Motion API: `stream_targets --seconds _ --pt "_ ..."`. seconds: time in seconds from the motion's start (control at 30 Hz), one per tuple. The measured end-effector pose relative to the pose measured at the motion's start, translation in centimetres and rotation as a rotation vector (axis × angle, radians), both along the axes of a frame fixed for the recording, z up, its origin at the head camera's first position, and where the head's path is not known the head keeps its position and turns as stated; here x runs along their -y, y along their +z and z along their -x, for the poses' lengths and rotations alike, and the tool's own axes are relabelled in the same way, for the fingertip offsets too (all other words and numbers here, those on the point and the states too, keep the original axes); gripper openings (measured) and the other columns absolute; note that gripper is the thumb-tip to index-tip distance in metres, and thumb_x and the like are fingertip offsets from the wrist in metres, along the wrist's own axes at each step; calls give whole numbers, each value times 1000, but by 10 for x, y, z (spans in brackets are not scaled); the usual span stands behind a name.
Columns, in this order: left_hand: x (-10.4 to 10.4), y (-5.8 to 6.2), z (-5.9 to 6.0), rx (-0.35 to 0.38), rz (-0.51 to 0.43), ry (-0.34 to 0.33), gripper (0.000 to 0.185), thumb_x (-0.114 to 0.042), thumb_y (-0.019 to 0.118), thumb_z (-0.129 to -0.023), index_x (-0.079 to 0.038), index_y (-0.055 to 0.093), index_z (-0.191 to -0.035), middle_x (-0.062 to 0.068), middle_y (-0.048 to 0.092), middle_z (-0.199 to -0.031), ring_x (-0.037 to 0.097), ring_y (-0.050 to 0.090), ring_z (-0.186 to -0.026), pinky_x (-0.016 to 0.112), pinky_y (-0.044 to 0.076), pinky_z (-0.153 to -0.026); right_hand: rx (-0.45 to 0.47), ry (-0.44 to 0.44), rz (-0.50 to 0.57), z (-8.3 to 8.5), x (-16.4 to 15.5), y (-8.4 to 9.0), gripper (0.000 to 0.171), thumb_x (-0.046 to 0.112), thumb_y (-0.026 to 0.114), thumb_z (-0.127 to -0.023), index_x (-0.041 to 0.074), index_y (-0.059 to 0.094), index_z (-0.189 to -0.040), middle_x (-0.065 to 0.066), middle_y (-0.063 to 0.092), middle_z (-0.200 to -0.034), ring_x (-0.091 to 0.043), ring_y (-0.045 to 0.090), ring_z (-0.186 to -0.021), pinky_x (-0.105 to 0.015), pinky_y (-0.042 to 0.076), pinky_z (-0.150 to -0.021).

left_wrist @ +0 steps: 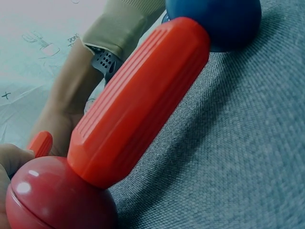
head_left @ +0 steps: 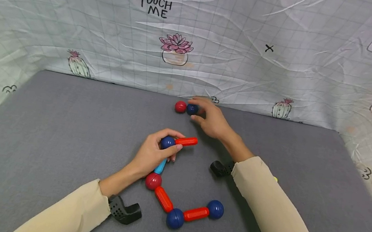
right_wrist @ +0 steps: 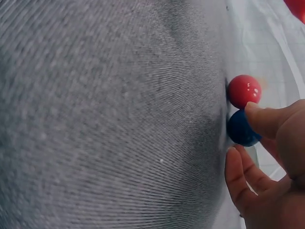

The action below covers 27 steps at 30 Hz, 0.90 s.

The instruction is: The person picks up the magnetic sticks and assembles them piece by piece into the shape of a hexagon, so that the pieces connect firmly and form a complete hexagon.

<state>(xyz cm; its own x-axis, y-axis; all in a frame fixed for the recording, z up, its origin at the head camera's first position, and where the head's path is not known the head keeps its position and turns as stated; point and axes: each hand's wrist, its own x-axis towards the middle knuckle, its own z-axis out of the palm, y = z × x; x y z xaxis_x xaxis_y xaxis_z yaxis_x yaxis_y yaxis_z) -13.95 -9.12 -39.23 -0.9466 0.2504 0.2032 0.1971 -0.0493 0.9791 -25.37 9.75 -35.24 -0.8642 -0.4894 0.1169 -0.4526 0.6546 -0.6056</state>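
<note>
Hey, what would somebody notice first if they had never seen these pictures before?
First, the chain of red rods and red and blue balls bending across the middle of the grey mat, with the left hand gripping the blue ball at its upper end. Next, the right hand at the far edge, fingers on a loose blue ball touching a red ball.
</note>
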Motion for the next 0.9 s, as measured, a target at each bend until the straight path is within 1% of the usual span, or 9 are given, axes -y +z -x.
stream_targets --seconds 0.1,0.17,0.3,0.4,0.57,0.63,0.73,0.8,0.9 --pt "0 0 0 2 2 -1 22 -11 67 -91 -4 65 -112 14 59 -67 21 57 -58 26 49 -55 -5 -14 -14 0 -1 -1 43 10 65 -92 14 56 -134 -4 48 -139 -22 54 -94 -38 44 -77" --pt "0 0 0 4 1 -1 22 -11 67 -91 -5 65 -112 14 59 -67 21 57 -58 26 49 -55 -5 -26 -21 -1 -1 -1 39 11 65 -92 14 59 -130 -4 52 -133 -22 53 -90 -37 44 -74" --pt "0 0 0 2 4 1 22 -12 67 -91 -6 65 -112 13 59 -67 22 57 -58 27 49 -55 8 -26 -33 -1 -4 0 31 15 67 -91 14 65 -122 -4 57 -124 -22 55 -86 -37 45 -75" --pt "0 0 0 -3 7 0 22 -12 67 -91 -7 65 -113 13 59 -67 23 57 -58 27 49 -55 33 -12 -32 -2 -7 1 32 17 72 -88 11 67 -119 -5 59 -120 -22 57 -83 -37 47 -75" --pt "1 0 0 -1 10 0 22 -12 67 -91 -8 65 -112 13 59 -67 23 57 -59 27 49 -56 88 -2 -45 -7 -14 1 36 19 74 -86 12 66 -120 -3 61 -111 -21 57 -74 -34 47 -65" --pt "0 -1 0 3 11 0 22 -12 67 -91 -8 65 -112 13 59 -67 23 57 -59 27 49 -56 98 -6 -45 -10 -17 0 35 20 74 -86 14 65 -120 -2 62 -111 -20 58 -74 -33 47 -64" --pt "0 -1 0 9 17 0 22 -12 67 -91 -9 65 -112 13 59 -67 23 57 -59 27 49 -56 106 -23 -25 -17 -22 2 36 19 74 -86 16 65 -121 -1 61 -117 -20 60 -81 -34 48 -68" --pt "0 -1 0 10 18 2 22 -12 67 -91 -9 65 -112 12 59 -67 23 57 -59 27 49 -56 113 -43 1 -23 -25 5 36 20 74 -86 17 65 -121 1 60 -119 -19 60 -85 -34 48 -70" --pt "0 1 0 3 13 2 22 -12 67 -91 -7 65 -113 13 59 -67 24 56 -59 27 49 -56 124 -65 61 -32 -28 10 39 22 74 -86 17 63 -123 2 61 -115 -18 60 -85 -34 47 -67"
